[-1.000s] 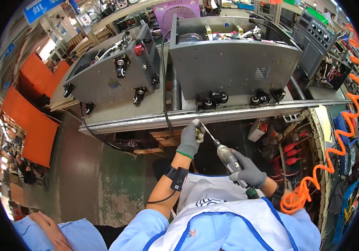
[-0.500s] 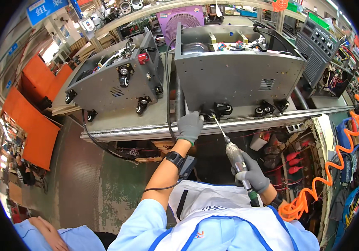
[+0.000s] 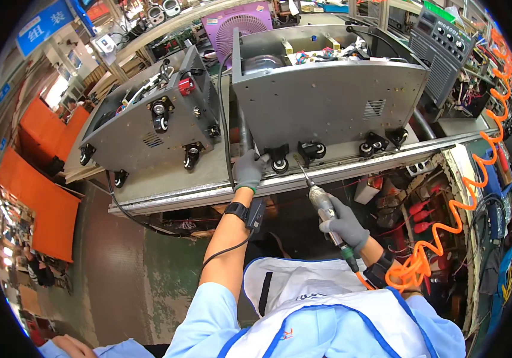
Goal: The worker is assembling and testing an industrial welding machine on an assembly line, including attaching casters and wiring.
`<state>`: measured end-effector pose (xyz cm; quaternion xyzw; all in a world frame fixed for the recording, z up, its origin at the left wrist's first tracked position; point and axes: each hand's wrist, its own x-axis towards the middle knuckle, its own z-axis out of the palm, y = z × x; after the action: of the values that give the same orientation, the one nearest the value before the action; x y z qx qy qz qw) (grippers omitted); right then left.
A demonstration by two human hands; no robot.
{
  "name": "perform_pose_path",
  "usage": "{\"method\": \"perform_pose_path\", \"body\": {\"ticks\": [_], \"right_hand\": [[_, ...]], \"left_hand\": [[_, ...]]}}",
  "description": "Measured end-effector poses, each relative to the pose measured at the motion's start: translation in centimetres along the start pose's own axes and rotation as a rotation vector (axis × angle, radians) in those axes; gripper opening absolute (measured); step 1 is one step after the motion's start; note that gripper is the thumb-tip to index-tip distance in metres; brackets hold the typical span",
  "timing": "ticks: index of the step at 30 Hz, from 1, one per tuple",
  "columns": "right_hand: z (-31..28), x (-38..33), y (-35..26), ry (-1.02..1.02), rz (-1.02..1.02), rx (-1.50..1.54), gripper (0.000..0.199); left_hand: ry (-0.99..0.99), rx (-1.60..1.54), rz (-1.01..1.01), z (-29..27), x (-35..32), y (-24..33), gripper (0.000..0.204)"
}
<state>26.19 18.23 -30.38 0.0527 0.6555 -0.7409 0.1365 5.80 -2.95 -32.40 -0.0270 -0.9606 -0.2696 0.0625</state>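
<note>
A large grey metal cabinet (image 3: 321,107) lies on the bench, black caster wheels along its lower edge. My left hand (image 3: 248,170), in a grey glove, is at its lower left corner, fingers curled against the leftmost caster (image 3: 279,160); part of the grip is hidden. Beside that caster is a second one (image 3: 311,151). My gloved right hand (image 3: 346,225) is wrapped around a pneumatic screwdriver (image 3: 321,203) with an orange air hose. Its long bit points up toward the gap between these two casters; I cannot tell whether the tip touches anything.
To the left stands another grey cabinet with casters (image 3: 139,128). A purple fan (image 3: 238,30) is behind, a welding machine (image 3: 441,51) at the right. The coiled orange hose (image 3: 453,224) hangs on my right. A black cable (image 3: 225,119) runs between the cabinets.
The screwdriver's tip has come away from the caster. My left hand is still at the leftmost caster, whose wheel now shows beside my fingers. The whole view has shifted slightly.
</note>
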Motion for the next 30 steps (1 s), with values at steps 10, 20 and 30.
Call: {"method": "perform_pose_path", "body": {"ticks": [10,20,30], "right_hand": [[2.1,2.8,2.2,0.084,-0.097,-0.126,0.086],[2.7,2.9,3.7,0.136,-0.179,-0.14,0.089],[3.3,2.9,3.5,0.165,-0.22,-0.164,0.083]], "left_hand": [[-0.011,-0.207,-0.02,0.5,0.6,-0.9,0.034],[0.017,-0.214,0.009,0.9,1.0,-1.7,0.035],[-0.035,-0.204,-0.01,0.2,0.8,-0.8,0.032]]}}
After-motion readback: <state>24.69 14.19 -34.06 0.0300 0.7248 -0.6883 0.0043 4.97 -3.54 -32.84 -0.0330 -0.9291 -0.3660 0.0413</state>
